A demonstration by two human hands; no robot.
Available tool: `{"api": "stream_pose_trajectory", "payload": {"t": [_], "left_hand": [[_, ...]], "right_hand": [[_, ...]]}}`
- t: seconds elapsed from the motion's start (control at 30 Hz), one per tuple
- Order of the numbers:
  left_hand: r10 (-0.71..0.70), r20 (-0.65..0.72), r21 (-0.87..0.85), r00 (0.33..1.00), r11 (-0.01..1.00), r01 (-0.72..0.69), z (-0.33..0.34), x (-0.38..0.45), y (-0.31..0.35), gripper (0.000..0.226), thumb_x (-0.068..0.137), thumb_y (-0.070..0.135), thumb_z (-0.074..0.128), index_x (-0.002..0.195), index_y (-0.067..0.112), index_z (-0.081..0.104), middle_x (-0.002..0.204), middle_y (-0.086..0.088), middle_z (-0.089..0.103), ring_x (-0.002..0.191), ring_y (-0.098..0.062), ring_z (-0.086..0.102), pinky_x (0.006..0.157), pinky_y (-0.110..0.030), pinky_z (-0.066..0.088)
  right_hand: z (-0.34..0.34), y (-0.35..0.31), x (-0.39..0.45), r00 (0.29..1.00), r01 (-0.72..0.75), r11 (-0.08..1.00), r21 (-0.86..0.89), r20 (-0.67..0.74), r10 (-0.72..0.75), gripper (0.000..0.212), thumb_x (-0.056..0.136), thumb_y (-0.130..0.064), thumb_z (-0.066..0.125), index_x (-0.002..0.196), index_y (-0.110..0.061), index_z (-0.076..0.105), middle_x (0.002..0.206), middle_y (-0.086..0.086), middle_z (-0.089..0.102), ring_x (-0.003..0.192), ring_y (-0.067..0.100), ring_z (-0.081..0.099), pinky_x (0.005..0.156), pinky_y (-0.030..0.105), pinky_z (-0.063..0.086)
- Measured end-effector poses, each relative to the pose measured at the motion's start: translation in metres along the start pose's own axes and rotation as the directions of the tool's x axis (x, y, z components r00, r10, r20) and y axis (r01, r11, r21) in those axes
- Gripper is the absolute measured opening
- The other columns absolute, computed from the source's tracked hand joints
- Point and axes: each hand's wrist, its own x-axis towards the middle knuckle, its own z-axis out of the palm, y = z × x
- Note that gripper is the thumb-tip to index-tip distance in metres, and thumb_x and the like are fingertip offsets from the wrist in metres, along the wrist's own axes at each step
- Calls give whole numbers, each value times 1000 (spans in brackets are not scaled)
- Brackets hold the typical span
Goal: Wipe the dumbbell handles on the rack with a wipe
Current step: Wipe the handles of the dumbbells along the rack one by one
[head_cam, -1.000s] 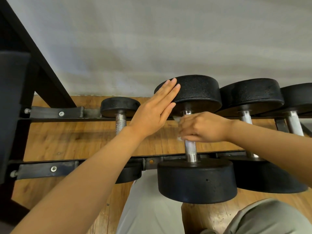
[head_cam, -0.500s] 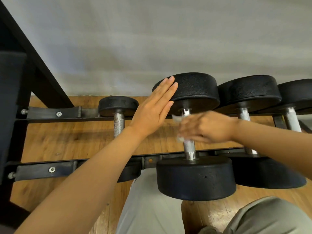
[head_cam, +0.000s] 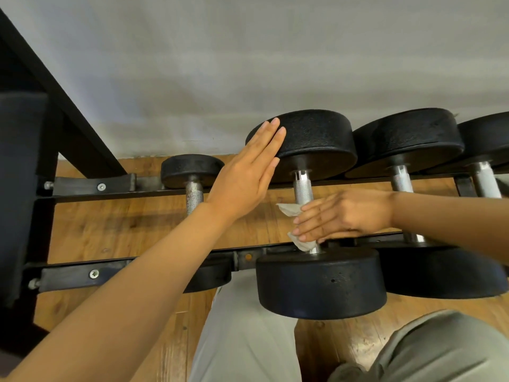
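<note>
**On the rack: dumbbell handle mid-wipe, head view**

Head view, item one: a dumbbell (head_cam: 316, 216) is laid across the rack rails (head_cam: 165, 193), second from the left end, between a smaller dumbbell (head_cam: 192, 172) and two larger ones to the right. Its knurled handle (head_cam: 301, 187) is half covered by a crumpled wipe (head_cam: 289, 209), which is gripped round the bar by the curled right hand (head_cam: 341, 216). The far head is steadied by the left hand (head_cam: 248, 177), fingers straight and flat against it, nothing held.

Risk: the wipe is bunched and loose at its edges; it could be dropped through the rails if the grip slackens near the lower head. The dumbbell could be rolled if the steadying palm is lifted.

Change from one second earlier: the right hand is found lower on the handle, more bare knurling is exposed above it, and the wipe shows further out.
</note>
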Motion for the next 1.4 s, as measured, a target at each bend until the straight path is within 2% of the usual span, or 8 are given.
{"api": "stream_pose_trajectory", "payload": {"t": [0.23, 0.5, 0.7, 0.83, 0.97, 1.1, 1.3, 1.4], "left_hand": [[-28, -3, -45, 1000, 999, 28, 3, 0, 2, 49, 106, 19, 37, 152, 4, 31, 161, -11, 26, 150, -20, 21, 114, -8, 17], [-33, -14, -74, 999, 997, 32, 4, 1, 2, 47, 106, 14, 40, 150, 1, 33, 159, -14, 29, 149, -24, 23, 118, -17, 18], [-40, -28, -30, 999, 999, 39, 5, 1, 6, 47, 106, 14, 38, 150, -1, 32, 159, -15, 28, 149, -25, 23, 118, -15, 18], [-27, -19, 52, 999, 998, 28, 4, 1, 10, 48, 107, 19, 31, 151, -1, 31, 159, -16, 27, 149, -24, 23, 116, -14, 21], [-3, -12, 98, 1000, 995, 4, 3, 1, 9, 48, 108, 21, 28, 150, -2, 31, 159, -17, 28, 149, -25, 25, 118, -21, 25], [26, -7, 129, 1000, 991, -25, 3, 2, 7, 48, 109, 22, 25, 149, -3, 32, 158, -18, 29, 148, -27, 27, 116, -37, 35], [67, 60, 138, 996, 988, -75, -3, 7, 2, 48, 106, 16, 33, 149, -6, 31, 158, -20, 28, 148, -29, 26, 119, -33, 29], [69, 107, 111, 992, 990, -81, -7, 12, 0, 51, 106, 18, 34, 150, -5, 28, 159, -19, 25, 150, -26, 21, 122, -30, 21]], "right_hand": [[16, 4, 1, 873, -269, 962, 50, -409, 266, 37, 99, -19, 52, 133, -4, 57, 142, 9, 52, 140, 24, 39, 113, 48, 36], [22, -1, -6, 991, 37, 999, 13, -130, -35, 36, 101, -21, 50, 135, -11, 58, 145, 2, 50, 141, 16, 38, 118, 41, 29], [2, 27, -1, 925, -155, 984, -88, -363, 113, 37, 101, -24, 47, 135, -10, 55, 143, 5, 51, 137, 20, 43, 112, 39, 38], [24, 11, -1, 891, -190, 980, 58, -409, 197, 38, 100, -16, 49, 136, -5, 54, 145, 9, 49, 142, 24, 37, 117, 44, 30], [32, -3, -8, 977, 16, 995, 99, -213, 5, 37, 100, -19, 49, 134, -7, 57, 144, 6, 51, 142, 19, 36, 120, 41, 23], [18, 13, -2, 984, 173, 985, 2, -47, -173, 37, 102, -18, 45, 135, -7, 57, 145, 6, 50, 140, 18, 39, 120, 38, 25], [18, 29, -1, 892, -157, 987, -28, -433, 130, 38, 100, -21, 50, 135, -7, 56, 144, 7, 50, 140, 22, 40, 115, 41, 34], [30, 20, -2, 877, -187, 981, 57, -439, 193, 40, 101, -20, 48, 138, -7, 52, 147, 7, 46, 144, 22, 33, 120, 39, 24]]}}
